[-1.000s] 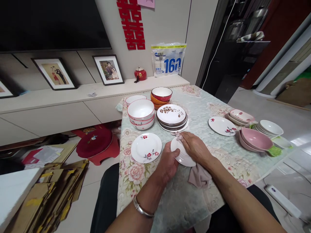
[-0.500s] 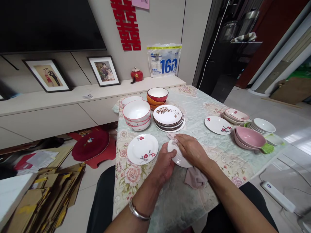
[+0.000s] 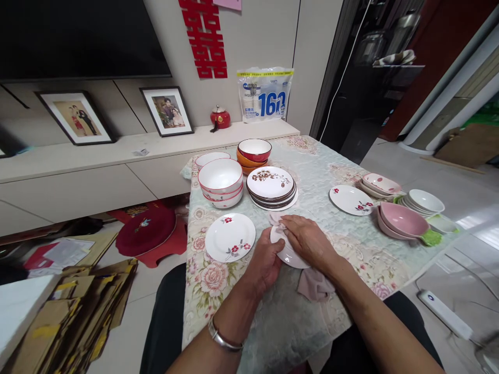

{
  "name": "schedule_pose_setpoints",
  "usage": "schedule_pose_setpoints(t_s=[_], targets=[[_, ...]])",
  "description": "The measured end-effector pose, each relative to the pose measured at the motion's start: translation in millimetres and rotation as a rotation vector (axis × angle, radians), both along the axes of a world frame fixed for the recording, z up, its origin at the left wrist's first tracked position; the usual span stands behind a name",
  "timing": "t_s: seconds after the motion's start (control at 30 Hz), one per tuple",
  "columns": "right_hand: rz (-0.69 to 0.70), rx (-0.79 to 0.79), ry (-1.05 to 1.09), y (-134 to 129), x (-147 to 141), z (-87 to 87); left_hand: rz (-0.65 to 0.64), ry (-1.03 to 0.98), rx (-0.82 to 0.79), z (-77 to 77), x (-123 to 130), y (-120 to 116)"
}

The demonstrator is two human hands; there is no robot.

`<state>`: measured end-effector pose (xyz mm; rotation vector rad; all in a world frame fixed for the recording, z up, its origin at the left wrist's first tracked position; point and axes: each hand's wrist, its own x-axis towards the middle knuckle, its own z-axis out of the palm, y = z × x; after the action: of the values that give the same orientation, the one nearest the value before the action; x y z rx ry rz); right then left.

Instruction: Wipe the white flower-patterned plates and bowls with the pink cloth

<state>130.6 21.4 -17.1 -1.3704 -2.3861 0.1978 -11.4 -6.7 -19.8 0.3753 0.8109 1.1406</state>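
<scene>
My left hand (image 3: pixel 265 259) grips the left edge of a small white plate (image 3: pixel 290 255), its thumb on the upper face. Pressed over the plate's right part, my right hand (image 3: pixel 307 238) holds a pale pink cloth (image 3: pixel 316 284), which hangs down below the plate and shows again past the fingertips. A white plate with red flowers (image 3: pixel 230 238) lies to the left. Behind my hands stands a stack of brown-rimmed plates (image 3: pixel 271 183), with red-rimmed white bowls (image 3: pixel 220 179) to its left and red and orange bowls (image 3: pixel 254 151) behind.
At the right of the table (image 3: pixel 268 332) are another flowered plate (image 3: pixel 351 200), pink bowls (image 3: pixel 403 219), small white bowls (image 3: pixel 424 201) and spotted dishes (image 3: pixel 380 184). A cabinet (image 3: pixel 163 151) runs behind. Flattened cardboard (image 3: pixel 74 317) and a red stool (image 3: pixel 146 234) stand on the floor at left.
The whole view has shifted slightly. Both hands keep their hold on the plate and cloth, with almost no visible movement against the plate.
</scene>
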Motion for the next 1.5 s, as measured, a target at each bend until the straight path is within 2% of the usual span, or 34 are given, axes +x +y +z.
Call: schedule_pose_setpoints(t_s=[0.1,0.17,0.23,0.4,0.47,0.53,0.67,0.73,0.8,0.93,1.0,1.07,1.2,1.3,1.37,1.5], targets=[[-0.208,-0.002,-0.053,1.3,2.0,-0.9,0.005,0.019,-0.018,-0.4,-0.7,0.1],[-0.265,0.014,-0.080,0.6,2.5,-1.4,0.007,0.019,-0.021,-0.1,-1.1,-0.2],[-0.225,0.034,-0.074,-0.6,2.4,-1.6,0.005,0.018,-0.016,0.8,-1.1,-0.8],[0.113,0.038,0.019,-3.2,0.7,-1.7,0.005,0.000,0.007,4.0,0.4,-2.1],[0.160,0.026,0.027,-3.4,0.5,-1.9,0.003,-0.007,0.013,4.7,0.9,-2.2],[0.097,0.014,0.012,-2.9,1.2,-2.4,0.004,0.001,0.007,4.6,1.0,-2.1],[-0.156,0.011,-0.033,-0.5,4.5,-3.2,0.005,0.021,-0.015,3.1,0.1,-1.8],[-0.211,0.007,-0.051,-0.1,5.6,-2.8,0.007,0.021,-0.021,2.9,0.0,-1.5],[-0.175,0.005,-0.053,-0.9,5.3,-2.0,0.012,0.024,-0.026,3.4,0.3,-1.4],[0.071,0.006,-0.010,-4.8,2.3,0.1,0.012,0.012,-0.003,5.4,1.3,-2.0],[0.146,-0.002,-0.001,-5.9,1.4,1.1,0.004,-0.003,0.016,5.8,1.7,-2.2],[0.123,-0.016,-0.002,-5.6,1.9,1.9,0.004,-0.004,0.009,5.4,1.8,-2.2],[-0.089,-0.042,-0.036,-3.2,4.8,2.8,0.016,0.014,-0.029,3.8,1.2,-1.5],[-0.158,-0.045,-0.072,-3.6,4.7,4.1,0.010,0.013,-0.030,4.4,0.6,-1.7],[-0.115,-0.036,-0.078,-5.4,3.4,5.3,0.007,0.014,-0.026,5.7,0.7,-2.0],[0.095,-0.021,-0.023,-8.0,2.5,5.6,0.004,-0.006,-0.001,7.6,1.4,-2.7]])
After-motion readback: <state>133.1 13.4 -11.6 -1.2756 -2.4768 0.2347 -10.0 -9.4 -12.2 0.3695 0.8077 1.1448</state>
